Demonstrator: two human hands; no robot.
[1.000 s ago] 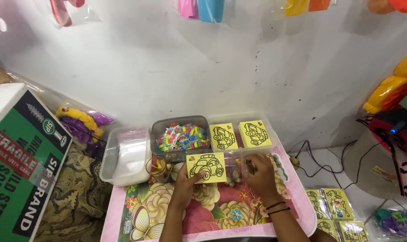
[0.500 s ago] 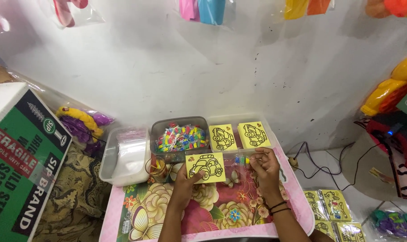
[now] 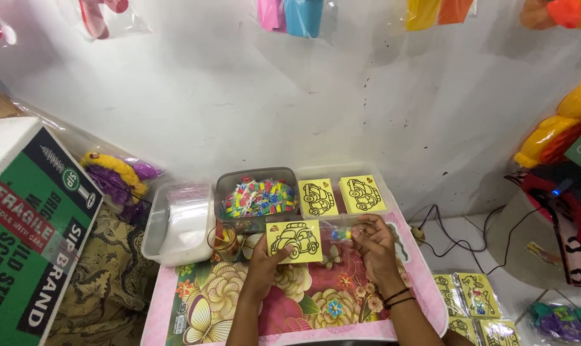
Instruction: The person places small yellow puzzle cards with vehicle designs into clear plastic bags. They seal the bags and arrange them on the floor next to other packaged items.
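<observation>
While the yellow car card (image 3: 294,241) is pinched at its lower edge by the left hand (image 3: 265,264), thumb on the printed face, it is held tilted just above the tabletop (image 3: 194,307). The right hand (image 3: 373,247) is curled, fingertips pressed together on a clear plastic sleeve (image 3: 339,232) with small coloured bits inside; the sleeve runs from that hand to the card's right edge. Whether the card is partly inside the sleeve cannot be told.

Surroundings:
- Tabletop is covered by a glossy floral mat, pink border, big cream and red flowers.
- Directly behind the card: a clear rectangular tub (image 3: 257,195) filled with small multicoloured pieces, and beside it on the right a second clear tray (image 3: 380,186) with two more yellow cards (image 3: 340,196) propped in it, same black line-drawn vehicles.
- Left of the tub: a translucent white bin (image 3: 175,224), rounded corners, holding clear plastic bags.
- A small round clear cup (image 3: 224,238) sits just left of the card, touching the bin's corner area.
- Far left: a green and white cardboard box (image 3: 28,230), and a bag of purple and yellow toys (image 3: 114,176) against the wall.
- Lower right on the floor: more bagged yellow cards (image 3: 469,298); black cables (image 3: 450,237) lie near them.
- Wall behind is scuffed white; bagged bright plastic items hang along the top.

Nothing lies between the hands and the tub. Two dark bangles (image 3: 396,298) are worn on the right wrist.
</observation>
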